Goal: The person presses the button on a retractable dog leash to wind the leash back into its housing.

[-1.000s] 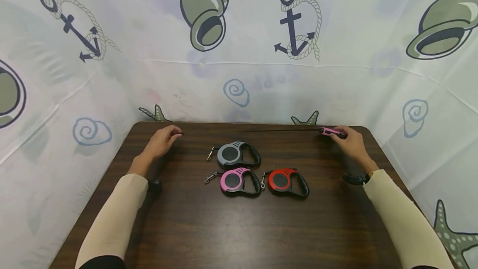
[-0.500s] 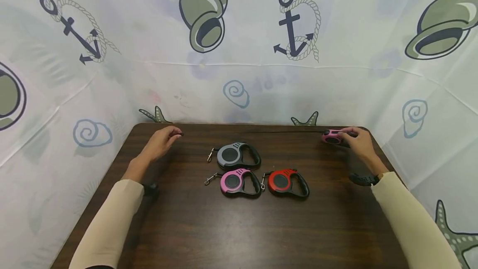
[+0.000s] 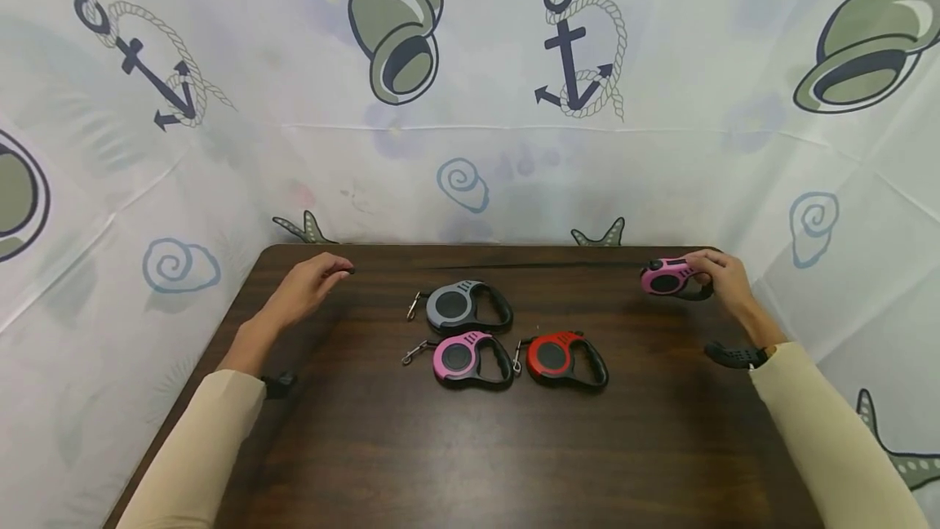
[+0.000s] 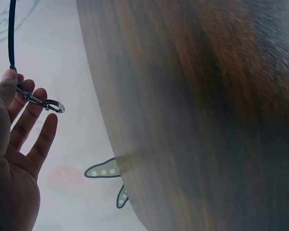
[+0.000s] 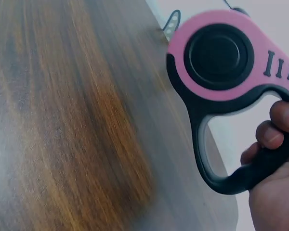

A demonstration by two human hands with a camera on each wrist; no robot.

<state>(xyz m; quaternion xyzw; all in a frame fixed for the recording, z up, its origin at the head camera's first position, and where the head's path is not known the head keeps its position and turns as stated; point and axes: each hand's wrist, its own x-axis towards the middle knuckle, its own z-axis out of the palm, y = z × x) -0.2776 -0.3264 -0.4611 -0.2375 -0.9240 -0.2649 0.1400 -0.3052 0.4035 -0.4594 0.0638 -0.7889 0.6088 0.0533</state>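
My right hand (image 3: 723, 277) grips the black handle of a pink retractable dog leash (image 3: 664, 277), its fingers curled through the loop in the right wrist view. The leash is held above the table's back right, with its round black centre showing. At the back left, my left hand (image 3: 303, 291) pinches the dark leash cord (image 4: 11, 38) between thumb and forefinger. From that pinch a metal snap hook (image 4: 42, 101) hangs free beside the other fingers. In the head view the cord between the hands is hard to make out.
Three more retractable leashes lie mid-table: a grey one (image 3: 450, 304), a second pink one (image 3: 458, 356) and a red one (image 3: 551, 355). Their metal clips point left. The brown wooden table (image 3: 485, 447) meets a printed curtain (image 3: 470, 80) at the back.
My right hand has moved right, and its leash has turned from edge-on to show its round face. My left hand has shifted slightly left. The three lying leashes stay put.
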